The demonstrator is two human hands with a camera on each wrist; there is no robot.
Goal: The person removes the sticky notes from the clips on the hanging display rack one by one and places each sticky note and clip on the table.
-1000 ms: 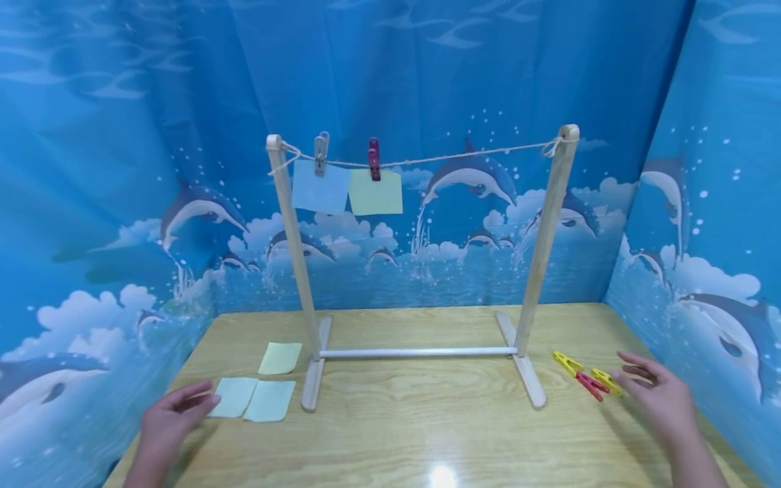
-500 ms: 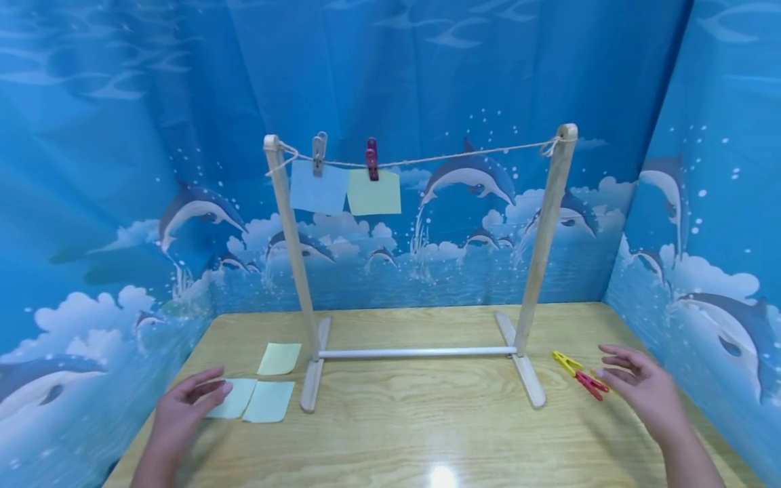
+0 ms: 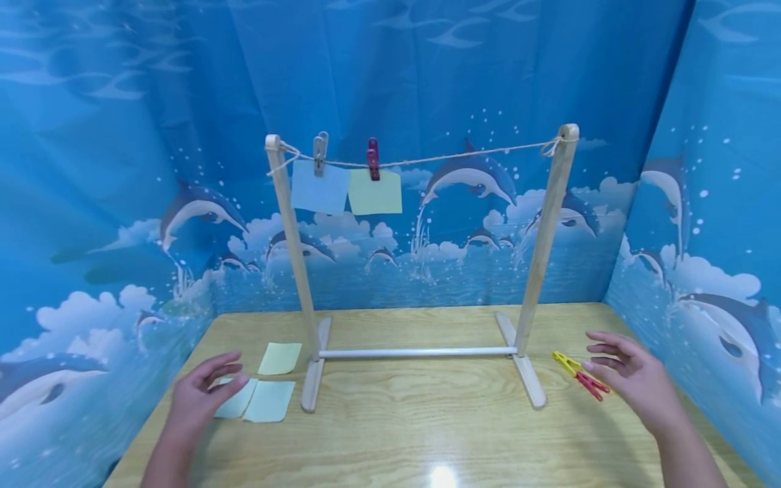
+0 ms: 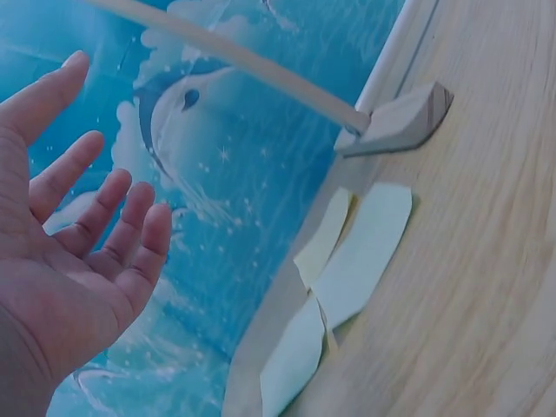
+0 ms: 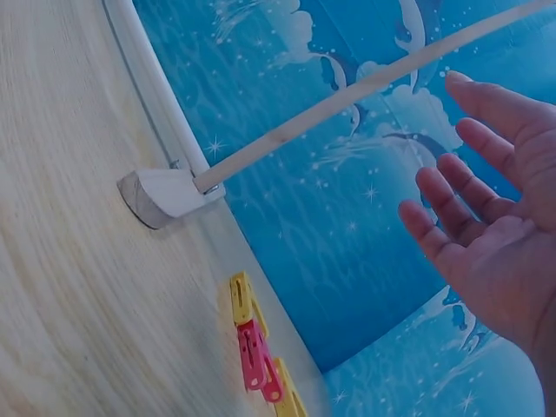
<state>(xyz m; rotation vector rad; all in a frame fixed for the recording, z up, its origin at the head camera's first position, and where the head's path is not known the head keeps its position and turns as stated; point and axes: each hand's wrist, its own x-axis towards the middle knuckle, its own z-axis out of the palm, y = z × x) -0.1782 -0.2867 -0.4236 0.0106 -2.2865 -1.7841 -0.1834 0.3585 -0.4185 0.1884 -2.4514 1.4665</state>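
My left hand (image 3: 198, 396) hovers over the left of the table with loosely bent fingers and an empty palm, partly covering one pale green sticky note (image 3: 234, 400). Beside that note lies a second pale green note (image 3: 270, 401), with a yellowish note (image 3: 280, 358) behind them. My right hand (image 3: 634, 379), also empty, is held above the table at the right. Just left of it lie a yellow clothespin (image 3: 567, 363) and a red clothespin (image 3: 591, 385); another yellow clothespin (image 5: 291, 401) shows in the right wrist view but is hidden by the hand in the head view.
A wooden stand with posts (image 3: 546, 237) and a white crossbar (image 3: 417, 352) stands mid-table. From its string (image 3: 464, 155) hang a blue note (image 3: 320, 188) under a grey clothespin (image 3: 320, 154) and a yellow-green note (image 3: 375, 192) under a dark red clothespin (image 3: 373, 159). Dolphin-print curtains surround the table.
Both hands have moved inward: the left hand to the right and slightly up over the notes, the right hand to the left, covering one yellow clothespin. The notes and clothespins stay put.
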